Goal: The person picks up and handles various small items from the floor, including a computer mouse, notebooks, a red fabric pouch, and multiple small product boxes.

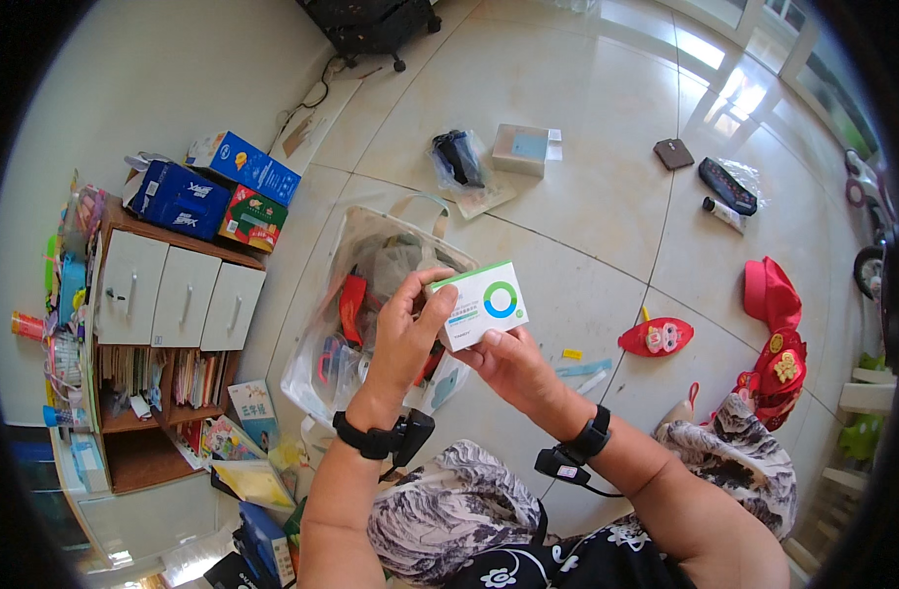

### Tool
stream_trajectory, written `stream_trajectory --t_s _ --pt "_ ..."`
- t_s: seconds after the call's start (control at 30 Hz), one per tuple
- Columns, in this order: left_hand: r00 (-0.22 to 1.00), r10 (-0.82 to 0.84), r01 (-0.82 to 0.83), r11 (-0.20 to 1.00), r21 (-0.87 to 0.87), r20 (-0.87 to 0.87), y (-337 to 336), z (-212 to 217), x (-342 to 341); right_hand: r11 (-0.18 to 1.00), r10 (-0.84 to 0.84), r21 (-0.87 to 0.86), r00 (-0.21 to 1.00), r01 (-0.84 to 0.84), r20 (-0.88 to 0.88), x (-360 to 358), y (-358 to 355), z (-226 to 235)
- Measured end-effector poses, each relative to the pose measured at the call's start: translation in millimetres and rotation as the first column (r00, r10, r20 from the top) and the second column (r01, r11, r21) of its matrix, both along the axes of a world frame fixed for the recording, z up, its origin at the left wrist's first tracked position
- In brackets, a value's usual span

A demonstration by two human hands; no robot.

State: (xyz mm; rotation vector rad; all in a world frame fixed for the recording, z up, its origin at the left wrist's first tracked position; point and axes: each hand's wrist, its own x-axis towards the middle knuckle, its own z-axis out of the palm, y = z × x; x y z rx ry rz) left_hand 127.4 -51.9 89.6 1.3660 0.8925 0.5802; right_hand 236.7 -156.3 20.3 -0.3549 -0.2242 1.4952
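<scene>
Between both hands is a small white cardboard box (477, 306) with a green edge and a blue-green ring printed on it. My left hand (410, 319) grips its left end, thumb lying across the face. From below, my right hand (513, 358) supports the lower edge with its thumb on the front. Behind and beneath the hands stands a translucent storage bag (317, 294) with handles, partly hidden by my left hand and wrist. A red item (351, 306) and several other jumbled things show inside it.
A cabinet (185, 294) with white doors, books and boxes stands at left. On the tiled floor lie a grey-white box (520, 149), a bagged black item (457, 159), a dark wallet-like piece (673, 153), a red boat-shaped toy (658, 338) and a red cap (771, 293).
</scene>
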Motion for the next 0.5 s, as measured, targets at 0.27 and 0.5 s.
stream_trajectory --t_s 0.27,0.5 --pt "1.0 0.003 -0.003 1.0 0.004 0.023 2.0 -4.6 -1.0 1.0 -0.009 0.014 1.0 0.009 -0.027 1.0 1.7 1.5" --pt "1.0 0.0 0.0 1.0 -0.002 0.016 0.1 -0.5 -1.3 1.0 -0.016 -0.003 1.0 0.016 -0.024 0.5 1.2 3.9"
